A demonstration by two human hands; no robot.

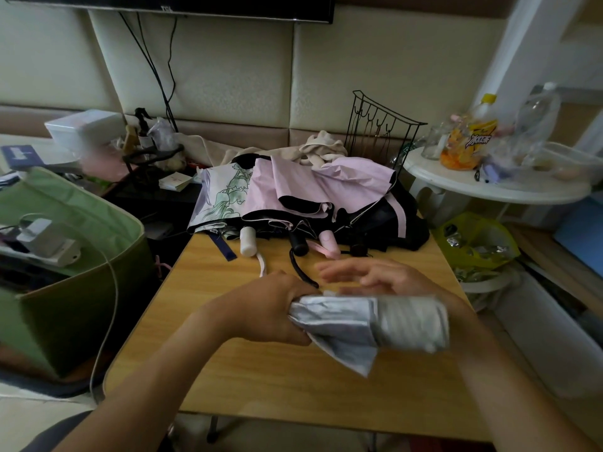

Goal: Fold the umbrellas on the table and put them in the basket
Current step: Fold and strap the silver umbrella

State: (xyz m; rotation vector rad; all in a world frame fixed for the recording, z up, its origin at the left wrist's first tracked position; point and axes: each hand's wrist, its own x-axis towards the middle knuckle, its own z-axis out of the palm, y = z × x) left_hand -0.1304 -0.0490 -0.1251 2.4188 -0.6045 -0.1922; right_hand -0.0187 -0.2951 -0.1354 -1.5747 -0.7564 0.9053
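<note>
The left hand [274, 308] grips one end of a silver umbrella [375, 324], fingers curled round the bunched fabric, and holds it just above the near middle of the wooden table [261, 386]. The umbrella lies crosswise in front of the person, rolled into a bundle, with one loose flap of silver cloth hanging down from its underside toward the table. The right hand [375, 275] sits behind the bundle's far side with its fingers spread and fairly straight — it is blurred, so whether it touches the cloth is hard to say, but it does not seem to clasp anything.

At the far edge of the table lies a heap of unfolded umbrellas [310, 197]: pink cloth with black lining, and one pale panel printed with green flowers. Their handles stick out toward the person — a white handle [248, 244], a black handle [298, 245] and a pink handle [329, 246], side by side, with wrist cords trailing onto the wood.

The green basket [75, 272] stands left of the table, just beside its edge, open at the top. A white side table [489, 184] at the right carries a yellow bottle [473, 138] and clear plastic containers.
</note>
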